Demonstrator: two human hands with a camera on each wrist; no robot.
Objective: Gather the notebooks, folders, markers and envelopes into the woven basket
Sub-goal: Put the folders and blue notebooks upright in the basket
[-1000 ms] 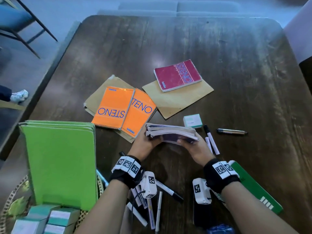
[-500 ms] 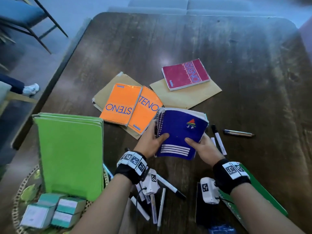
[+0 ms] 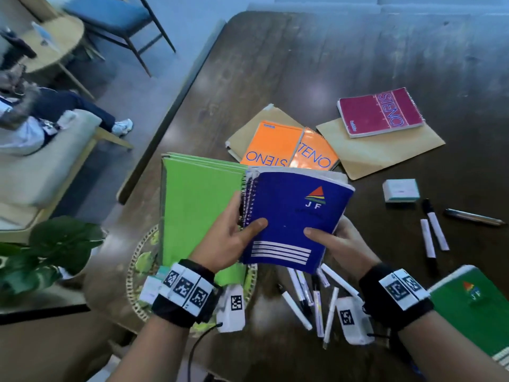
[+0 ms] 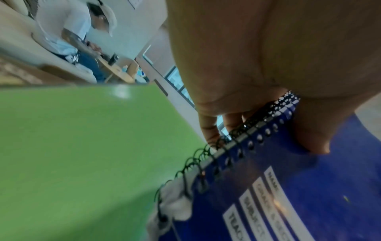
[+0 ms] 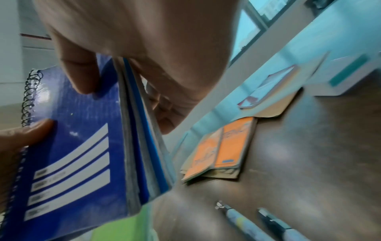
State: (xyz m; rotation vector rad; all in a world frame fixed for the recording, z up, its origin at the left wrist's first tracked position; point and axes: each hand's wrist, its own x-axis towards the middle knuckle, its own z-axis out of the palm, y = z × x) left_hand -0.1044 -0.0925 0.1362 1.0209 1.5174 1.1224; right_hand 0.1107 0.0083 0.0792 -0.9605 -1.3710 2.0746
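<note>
Both hands hold a stack of blue spiral notebooks (image 3: pixel 292 213) upright above the table. My left hand (image 3: pixel 234 238) grips the spiral edge (image 4: pixel 243 143), thumb on the cover. My right hand (image 3: pixel 336 238) pinches the open page edge (image 5: pixel 132 124), thumb on the front. Just left of the stack, green folders (image 3: pixel 198 205) stand in the woven basket (image 3: pixel 137 271). Two orange steno pads (image 3: pixel 289 147) lie on a brown envelope (image 3: pixel 248 130). A red steno pad (image 3: pixel 380 111) lies on another envelope (image 3: pixel 385 153). Several markers (image 3: pixel 311 299) lie under my wrists, two more markers (image 3: pixel 435 232) at right.
A green notebook (image 3: pixel 473 307) lies at the near right table edge. A small teal-and-white box (image 3: pixel 400 190) and a metal pen (image 3: pixel 473 216) sit at right. Similar boxes (image 3: pixel 150 288) are in the basket. A plant (image 3: pixel 55 249), a seated person and chairs are at left.
The blue notebooks went from lying flat near the table to upright in both hands, and have moved left toward the green folders and the basket. The head view swung left.
</note>
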